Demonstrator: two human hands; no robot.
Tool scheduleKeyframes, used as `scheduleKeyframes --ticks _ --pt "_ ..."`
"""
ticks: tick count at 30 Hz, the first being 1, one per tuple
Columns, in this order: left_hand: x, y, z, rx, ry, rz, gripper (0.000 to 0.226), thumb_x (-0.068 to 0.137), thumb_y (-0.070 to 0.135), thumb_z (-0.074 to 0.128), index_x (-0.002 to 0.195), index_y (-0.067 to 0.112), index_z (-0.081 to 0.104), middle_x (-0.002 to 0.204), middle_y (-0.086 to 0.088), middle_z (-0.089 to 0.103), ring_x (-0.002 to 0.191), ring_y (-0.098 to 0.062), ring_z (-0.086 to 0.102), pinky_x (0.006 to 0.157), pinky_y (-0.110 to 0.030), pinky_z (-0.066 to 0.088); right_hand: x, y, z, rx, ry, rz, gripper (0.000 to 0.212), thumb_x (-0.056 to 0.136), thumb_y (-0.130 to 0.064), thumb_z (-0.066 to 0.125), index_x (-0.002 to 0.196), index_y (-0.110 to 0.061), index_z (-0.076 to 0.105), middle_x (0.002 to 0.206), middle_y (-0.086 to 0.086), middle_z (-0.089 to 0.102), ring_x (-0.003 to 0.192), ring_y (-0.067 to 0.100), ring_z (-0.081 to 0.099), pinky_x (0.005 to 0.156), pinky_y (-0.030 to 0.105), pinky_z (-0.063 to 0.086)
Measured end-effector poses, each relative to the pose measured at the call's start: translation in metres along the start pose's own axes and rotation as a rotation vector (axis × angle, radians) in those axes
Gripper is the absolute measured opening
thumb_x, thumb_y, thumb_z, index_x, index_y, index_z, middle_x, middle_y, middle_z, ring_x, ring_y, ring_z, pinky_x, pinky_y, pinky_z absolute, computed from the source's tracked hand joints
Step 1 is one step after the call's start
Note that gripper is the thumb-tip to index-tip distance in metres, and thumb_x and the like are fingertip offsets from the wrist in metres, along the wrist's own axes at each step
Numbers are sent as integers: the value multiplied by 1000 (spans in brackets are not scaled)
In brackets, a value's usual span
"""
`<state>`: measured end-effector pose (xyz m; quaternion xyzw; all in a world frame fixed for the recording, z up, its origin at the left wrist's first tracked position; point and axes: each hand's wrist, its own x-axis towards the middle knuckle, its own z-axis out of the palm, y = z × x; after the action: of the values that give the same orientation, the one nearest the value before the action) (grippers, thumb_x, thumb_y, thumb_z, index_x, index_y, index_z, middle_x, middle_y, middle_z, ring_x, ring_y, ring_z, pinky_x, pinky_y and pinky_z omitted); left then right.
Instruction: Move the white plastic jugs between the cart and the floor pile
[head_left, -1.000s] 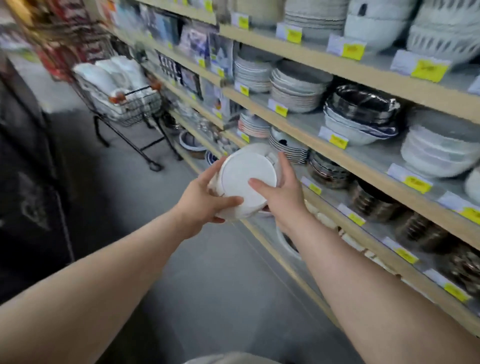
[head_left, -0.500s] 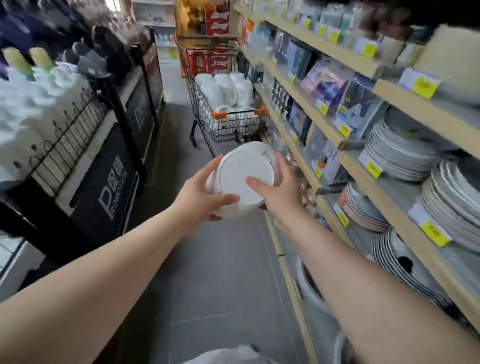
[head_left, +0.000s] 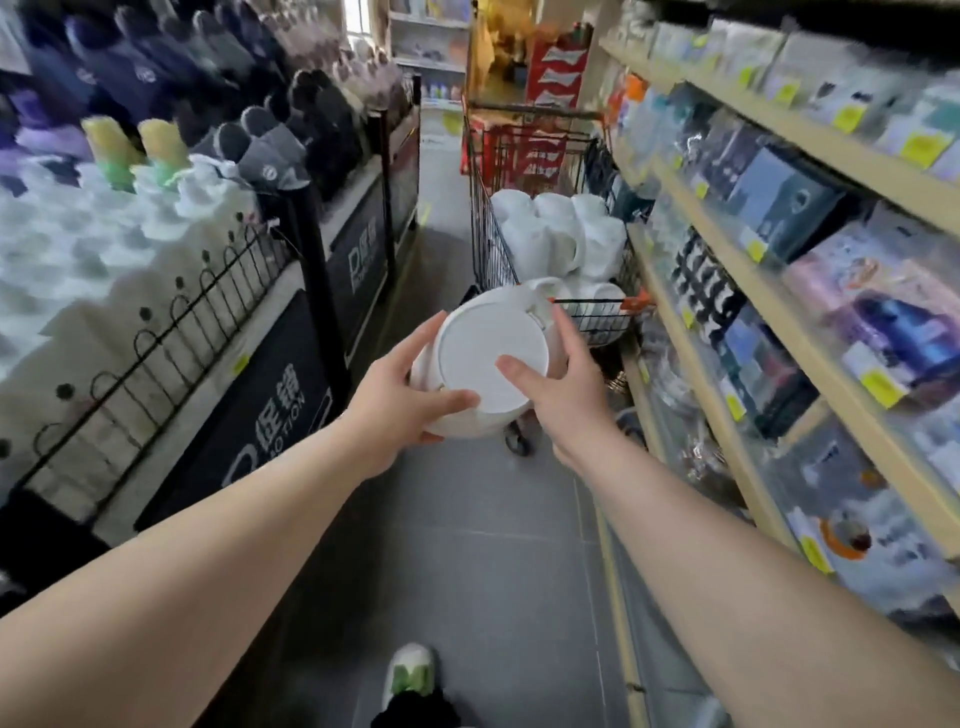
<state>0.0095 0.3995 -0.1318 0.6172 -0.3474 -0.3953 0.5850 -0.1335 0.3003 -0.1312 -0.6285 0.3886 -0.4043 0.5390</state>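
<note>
head view: left hand (head_left: 400, 410) and right hand (head_left: 561, 395) both clasping white jug (head_left: 483, 374), "otion" sign (head_left: 280, 410) alongside

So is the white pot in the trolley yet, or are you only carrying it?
Not in yet. Done: several white pots already sit in the trolley. In hand: the left hand and the right hand grip one white pot, its flat round face toward the camera, short of the trolley's near rim. Left: bringing it up to the trolley and setting it in, probably.
</note>
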Motion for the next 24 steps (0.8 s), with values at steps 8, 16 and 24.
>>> scheduleKeyframes --ticks 8,16,24 --pt "183 27 -51 -1 -51 -21 82 68 13 87 114 69 47 132 7 54 115 -24 58 72 -46 61 171 1 63 -6 34 20 86 76 -20 81 147 -36 35 127 -21 41 122 1 39 107 29 38" --pt "363 35 -61 12 -36 -26 82 72 10 83 117 66 45 133 9 51 113 -23 58 74 -46 61 360 35 93 42 13 24 96 66 -34 84 146 -43 32 136 -24 39 131 4 39 109 40 42" --pt "543 59 -65 21 -8 -37 84 71 13 85 125 63 44 133 9 50 113 -25 56 70 -45 62 543 40 112 -16 13 -8 87 74 -23 82 146 -38 35 129 -23 41 125 2 39 107 31 41"
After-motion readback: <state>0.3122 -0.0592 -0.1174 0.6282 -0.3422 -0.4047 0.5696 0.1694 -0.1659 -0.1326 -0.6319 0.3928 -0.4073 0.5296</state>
